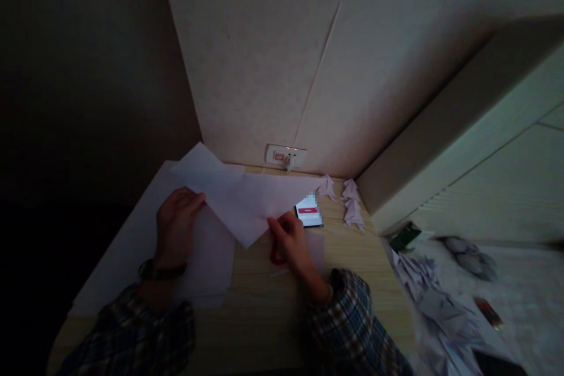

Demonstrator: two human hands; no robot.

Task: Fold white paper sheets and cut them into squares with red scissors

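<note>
A creased sheet of white paper is held up slantwise above the table by both hands. My left hand pinches its left edge, thumb and fingers pressed together. At the lower right edge, my right hand grips the same sheet between thumb and fingers. Beneath my left hand lies a stack of white paper. Partly hidden by my right hand, a red-handled tool rests on the table, its kind unclear. A phone with a lit screen lies just beyond that hand.
Several folded paper pieces stand at the table's back right corner. A wall socket with a plug is behind the table. To the right, a heap of folded papers lies on a pale surface, near a green box.
</note>
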